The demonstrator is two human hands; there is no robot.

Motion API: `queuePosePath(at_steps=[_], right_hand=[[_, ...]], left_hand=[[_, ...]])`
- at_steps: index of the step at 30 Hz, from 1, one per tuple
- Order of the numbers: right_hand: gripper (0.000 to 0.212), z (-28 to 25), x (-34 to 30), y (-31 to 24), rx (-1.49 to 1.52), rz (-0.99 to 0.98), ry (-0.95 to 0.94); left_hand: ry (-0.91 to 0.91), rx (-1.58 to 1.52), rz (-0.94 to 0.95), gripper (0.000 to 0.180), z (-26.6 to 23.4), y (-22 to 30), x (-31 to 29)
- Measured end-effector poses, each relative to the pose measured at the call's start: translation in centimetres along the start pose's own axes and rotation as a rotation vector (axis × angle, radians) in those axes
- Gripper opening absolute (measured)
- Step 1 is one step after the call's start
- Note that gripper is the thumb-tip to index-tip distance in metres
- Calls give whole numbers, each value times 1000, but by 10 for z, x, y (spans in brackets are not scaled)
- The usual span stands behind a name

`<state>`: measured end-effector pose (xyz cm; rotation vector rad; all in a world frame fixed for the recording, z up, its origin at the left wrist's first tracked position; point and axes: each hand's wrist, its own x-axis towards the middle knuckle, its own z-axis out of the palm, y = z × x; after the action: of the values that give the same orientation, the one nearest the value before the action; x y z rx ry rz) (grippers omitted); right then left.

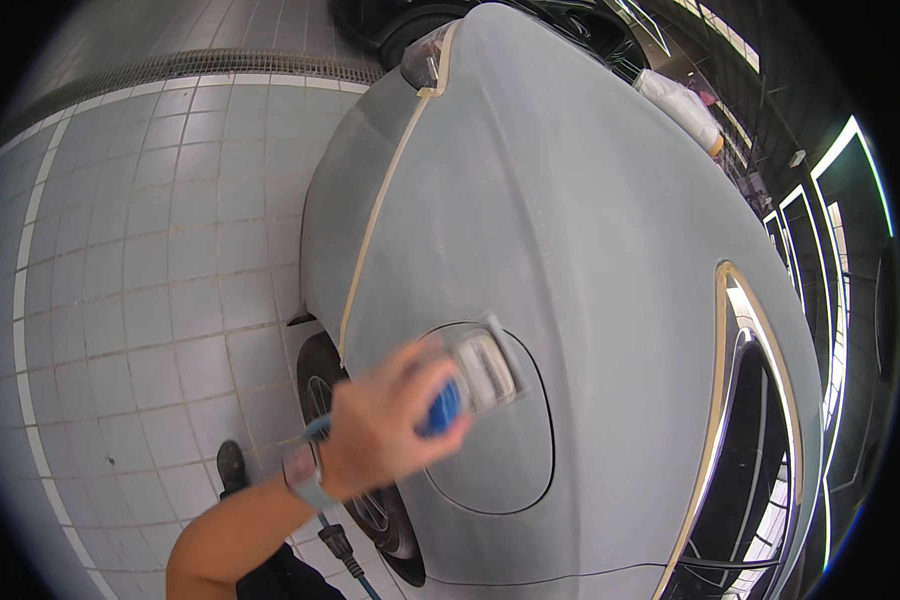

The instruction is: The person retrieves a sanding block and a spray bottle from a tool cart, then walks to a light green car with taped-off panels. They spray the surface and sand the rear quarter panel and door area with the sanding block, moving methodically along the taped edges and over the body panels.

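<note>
My left hand, blurred by motion, is closed around a blue and grey sander. The tool's flat rectangular pad rests at the upper part of the rounded fuel door on a grey car body panel. A watch with a pale band circles my left wrist. Below the wrist, a blue cable with a black connector hangs beside the wheel. My right hand is out of the picture.
Masking tape runs along the panel seam, and more frames the side window. The rear wheel is near my shoe on the tiled floor. A dark car stands beyond, and light strips line the right.
</note>
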<state>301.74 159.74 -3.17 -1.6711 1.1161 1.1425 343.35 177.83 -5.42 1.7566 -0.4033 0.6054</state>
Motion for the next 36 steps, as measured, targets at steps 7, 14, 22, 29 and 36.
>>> queuePosePath(at_steps=[7,14,22,29,36], right_hand=[[59,8,4,2,5,-229,40],[62,4,-7,-19,-21,-23,-33],[61,9,8,-1,-76,-154,45],[60,8,8,-1,-62,-82,11],[59,5,2,-4,-93,-64,15]], left_hand=[[-1,-23,-41,54,-2,-8,-14],[-35,-111,41,41,3,41,-93],[8,-59,67,51,-2,-14,-45],[33,-68,-11,58,-5,-41,-22],[-79,-110,-14,49,3,26,-91]])
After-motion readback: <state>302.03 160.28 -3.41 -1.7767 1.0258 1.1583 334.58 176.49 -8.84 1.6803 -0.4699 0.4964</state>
